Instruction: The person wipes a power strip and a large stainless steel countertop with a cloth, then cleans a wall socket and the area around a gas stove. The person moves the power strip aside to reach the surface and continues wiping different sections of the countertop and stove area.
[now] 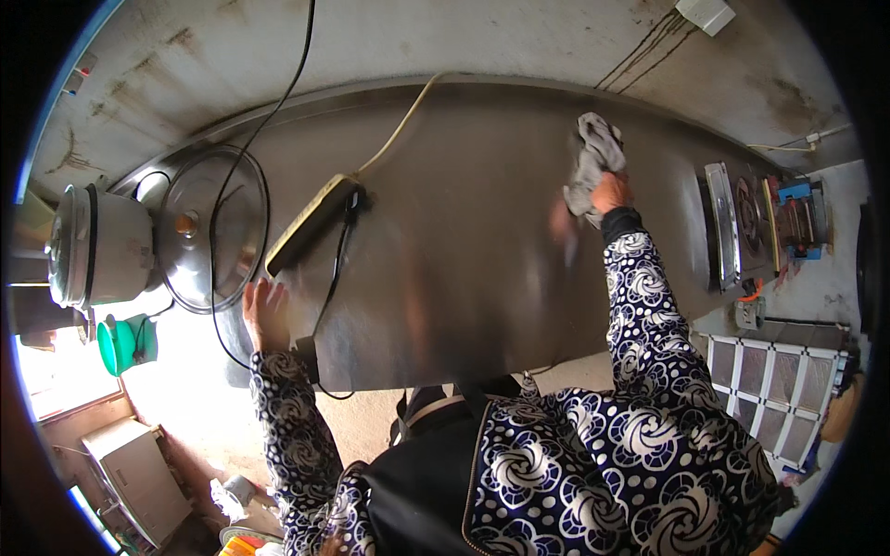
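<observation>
A grey cloth (598, 149) is gripped in my right hand (612, 192) on the stainless steel countertop (459, 208), right of the middle. My left hand (267, 306) is near the front left of the counter, its fingers apart and nothing in it. Just beyond the left fingers lies a power strip (313, 222) with a pale cable and a black plug in it. To their left rests a large round metal lid (191, 257) with a wooden-coloured knob, crossed by a black cord (213, 257).
A rice cooker (115, 243) stands at the far left, above a green plastic container (117, 345). A gas stove (749, 215) occupies the right end. White-framed drawers (779, 375) stand below right, and a stained wall (445, 35) runs behind the counter.
</observation>
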`<move>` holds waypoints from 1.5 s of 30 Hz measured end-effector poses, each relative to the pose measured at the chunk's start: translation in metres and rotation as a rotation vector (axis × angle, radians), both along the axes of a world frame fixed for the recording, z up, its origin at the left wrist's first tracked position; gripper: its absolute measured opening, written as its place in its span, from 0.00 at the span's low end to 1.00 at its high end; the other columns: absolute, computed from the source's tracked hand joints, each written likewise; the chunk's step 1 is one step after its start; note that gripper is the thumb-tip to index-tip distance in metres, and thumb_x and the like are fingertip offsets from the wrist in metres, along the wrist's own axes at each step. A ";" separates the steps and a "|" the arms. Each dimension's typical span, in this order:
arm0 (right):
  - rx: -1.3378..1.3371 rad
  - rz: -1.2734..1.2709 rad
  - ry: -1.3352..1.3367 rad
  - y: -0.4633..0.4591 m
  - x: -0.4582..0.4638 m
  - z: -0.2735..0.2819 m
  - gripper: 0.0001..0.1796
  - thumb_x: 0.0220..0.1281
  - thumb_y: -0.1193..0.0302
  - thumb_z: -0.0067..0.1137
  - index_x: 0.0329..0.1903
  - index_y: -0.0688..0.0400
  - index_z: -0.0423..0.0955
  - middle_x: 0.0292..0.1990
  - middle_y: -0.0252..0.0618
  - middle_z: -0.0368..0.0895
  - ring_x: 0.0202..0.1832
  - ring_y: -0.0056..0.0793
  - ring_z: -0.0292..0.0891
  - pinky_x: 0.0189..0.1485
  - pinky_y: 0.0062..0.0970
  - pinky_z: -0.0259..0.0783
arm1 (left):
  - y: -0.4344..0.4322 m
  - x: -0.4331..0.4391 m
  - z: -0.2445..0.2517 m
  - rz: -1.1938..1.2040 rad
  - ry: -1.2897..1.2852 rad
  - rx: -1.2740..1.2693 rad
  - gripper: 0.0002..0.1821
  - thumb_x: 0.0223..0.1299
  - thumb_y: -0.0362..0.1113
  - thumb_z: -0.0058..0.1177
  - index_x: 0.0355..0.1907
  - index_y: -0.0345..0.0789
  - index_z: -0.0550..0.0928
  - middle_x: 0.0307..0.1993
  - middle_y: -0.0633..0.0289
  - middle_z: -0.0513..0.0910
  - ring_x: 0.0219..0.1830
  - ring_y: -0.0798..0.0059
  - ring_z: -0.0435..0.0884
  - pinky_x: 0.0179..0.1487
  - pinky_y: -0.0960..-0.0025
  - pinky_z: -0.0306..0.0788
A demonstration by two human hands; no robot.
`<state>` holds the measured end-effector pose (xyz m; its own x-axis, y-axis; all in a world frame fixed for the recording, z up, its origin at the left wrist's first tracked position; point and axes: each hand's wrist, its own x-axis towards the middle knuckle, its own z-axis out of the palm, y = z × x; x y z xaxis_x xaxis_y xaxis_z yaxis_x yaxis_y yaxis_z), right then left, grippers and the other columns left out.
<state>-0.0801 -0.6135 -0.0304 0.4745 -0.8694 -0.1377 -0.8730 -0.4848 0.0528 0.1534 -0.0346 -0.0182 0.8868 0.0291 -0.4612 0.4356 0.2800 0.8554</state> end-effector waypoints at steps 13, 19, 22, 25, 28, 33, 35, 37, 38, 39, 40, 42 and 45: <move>0.353 0.772 -0.475 0.310 0.055 0.026 0.31 0.48 0.76 0.51 0.60 0.47 0.67 0.61 0.52 0.59 0.53 0.50 0.66 0.51 0.45 0.67 | 0.000 -0.150 0.034 -1.058 -0.423 1.303 0.48 0.38 0.45 0.69 0.64 0.39 0.61 0.66 0.49 0.56 0.67 0.46 0.52 0.63 0.43 0.54; 0.094 0.724 -0.340 0.196 0.101 0.013 0.28 0.51 0.70 0.50 0.59 0.42 0.70 0.66 0.34 0.58 0.63 0.48 0.55 0.61 0.57 0.49 | -0.015 -0.166 0.031 -1.108 -0.307 1.455 0.63 0.28 0.46 0.75 0.69 0.39 0.50 0.71 0.46 0.42 0.71 0.43 0.41 0.63 0.38 0.53; 0.074 0.618 -0.139 0.125 0.120 0.016 0.28 0.57 0.63 0.48 0.63 0.40 0.64 0.69 0.32 0.54 0.69 0.48 0.45 0.67 0.57 0.38 | -0.021 -0.170 0.026 -1.064 -0.284 1.459 0.67 0.24 0.43 0.76 0.70 0.38 0.47 0.70 0.42 0.42 0.70 0.40 0.40 0.65 0.40 0.51; 0.051 0.533 0.039 0.057 0.129 0.025 0.29 0.59 0.55 0.49 0.65 0.40 0.62 0.69 0.31 0.53 0.70 0.47 0.42 0.68 0.57 0.35 | -0.022 -0.171 0.024 -1.069 -0.318 1.491 0.63 0.29 0.43 0.75 0.68 0.32 0.49 0.68 0.37 0.45 0.70 0.39 0.42 0.68 0.46 0.50; 0.014 0.506 0.058 0.003 0.120 0.029 0.27 0.60 0.56 0.46 0.64 0.38 0.63 0.68 0.26 0.54 0.69 0.43 0.46 0.67 0.59 0.37 | -0.023 -0.172 0.022 -1.056 -0.385 1.518 0.63 0.29 0.41 0.74 0.68 0.30 0.48 0.67 0.34 0.46 0.69 0.36 0.43 0.70 0.49 0.47; 0.013 0.297 -0.041 -0.021 0.099 0.018 0.24 0.55 0.51 0.51 0.56 0.40 0.71 0.63 0.24 0.62 0.65 0.42 0.51 0.65 0.55 0.44 | -0.023 -0.173 0.022 -1.068 -0.333 1.500 0.62 0.30 0.41 0.74 0.68 0.29 0.48 0.67 0.33 0.44 0.69 0.37 0.43 0.71 0.50 0.44; -0.035 0.216 -0.018 -0.038 0.079 0.020 0.22 0.55 0.51 0.50 0.51 0.42 0.75 0.58 0.31 0.69 0.62 0.43 0.55 0.63 0.55 0.48 | -0.023 -0.173 0.022 -1.055 -0.351 1.493 0.62 0.30 0.41 0.74 0.68 0.30 0.48 0.67 0.33 0.44 0.69 0.37 0.43 0.71 0.50 0.44; -0.006 0.073 0.056 -0.062 0.042 0.025 0.23 0.56 0.53 0.48 0.53 0.46 0.74 0.58 0.38 0.69 0.62 0.44 0.59 0.63 0.48 0.52 | -0.024 -0.173 0.022 -1.019 -0.335 1.520 0.64 0.28 0.41 0.75 0.69 0.34 0.48 0.68 0.36 0.45 0.69 0.38 0.44 0.69 0.50 0.49; 0.014 -0.005 0.072 -0.073 0.022 0.024 0.24 0.56 0.54 0.47 0.53 0.49 0.73 0.58 0.41 0.70 0.61 0.44 0.61 0.63 0.45 0.54 | -0.024 -0.172 0.021 -1.009 -0.287 1.517 0.64 0.27 0.41 0.75 0.69 0.35 0.48 0.68 0.37 0.45 0.69 0.39 0.44 0.68 0.49 0.50; 0.036 -0.061 0.102 -0.083 0.005 0.021 0.24 0.57 0.55 0.46 0.54 0.51 0.73 0.58 0.45 0.70 0.61 0.45 0.63 0.63 0.41 0.57 | -0.024 -0.173 0.021 -0.991 -0.222 1.515 0.65 0.26 0.41 0.75 0.69 0.36 0.48 0.68 0.37 0.46 0.70 0.40 0.44 0.68 0.48 0.51; 0.046 -0.065 0.172 -0.091 -0.008 0.016 0.25 0.58 0.56 0.45 0.55 0.53 0.72 0.58 0.48 0.70 0.61 0.45 0.65 0.64 0.38 0.59 | -0.022 -0.172 0.020 -0.989 -0.252 1.540 0.64 0.26 0.40 0.75 0.69 0.39 0.49 0.69 0.40 0.46 0.69 0.40 0.46 0.65 0.48 0.58; -0.006 0.008 0.270 -0.100 -0.016 0.005 0.24 0.58 0.57 0.45 0.53 0.55 0.74 0.57 0.49 0.70 0.61 0.45 0.65 0.65 0.38 0.58 | -0.020 -0.172 0.018 -0.958 -0.256 1.534 0.64 0.26 0.40 0.75 0.69 0.37 0.50 0.69 0.40 0.46 0.69 0.40 0.46 0.64 0.50 0.60; 0.091 0.045 0.216 -0.091 0.028 -0.008 0.24 0.59 0.55 0.45 0.52 0.55 0.74 0.55 0.50 0.72 0.58 0.48 0.66 0.60 0.41 0.62 | -0.017 -0.169 0.019 -0.977 -0.235 1.537 0.64 0.26 0.41 0.75 0.69 0.37 0.50 0.69 0.41 0.46 0.70 0.41 0.45 0.64 0.51 0.60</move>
